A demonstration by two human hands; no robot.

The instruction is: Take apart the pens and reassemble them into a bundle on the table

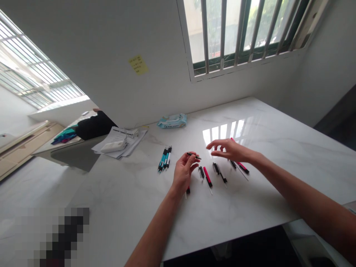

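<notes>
Pen piece (194, 155) pinched at left, free hand just to its right

I have the pen piece between the thumb and fingertips of my left hand (183, 171), the pinch drawn nearly closed, with both ends showing past the fingers. It is held above the table (250, 207), its long axis running from far left to near right. My right hand (228, 149) hangs to the right and slightly farther, apart from it, fingers loosely bent and parted, with nothing I can see in them. What counts most, I judge, is that sideways gap: the piece's right end faces the free hand's side, and the left hand already has it.

Just right of my left hand lie a pink barrel (207, 176) and a thin refill (210, 189), their near ends slanting right. Pens (165, 159) lie together to the left.
</notes>
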